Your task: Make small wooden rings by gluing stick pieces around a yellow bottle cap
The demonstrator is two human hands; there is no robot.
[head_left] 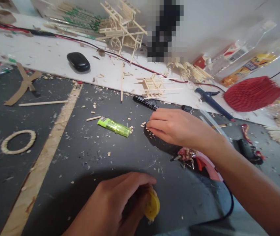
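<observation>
- Head cam: your left hand (115, 193) has its thumb and fingers curled closed around a roundish yellow piece (153, 206), bottom middle, over the dark tabletop (85, 154).
- Your right hand (170, 126) has its fingers bunched together, tips down by some little wood bits (143, 125); honestly can't tell if they're pinching one.
- Green lighter (115, 127) lies just left of those bits, black marker (144, 102) just beyond your right hand.
- Pink-handled tool (208, 165) sits near your right forearm.

No text is legible; print on the black marker (144, 103) and yellow bottle label (260, 64) blurs.
</observation>
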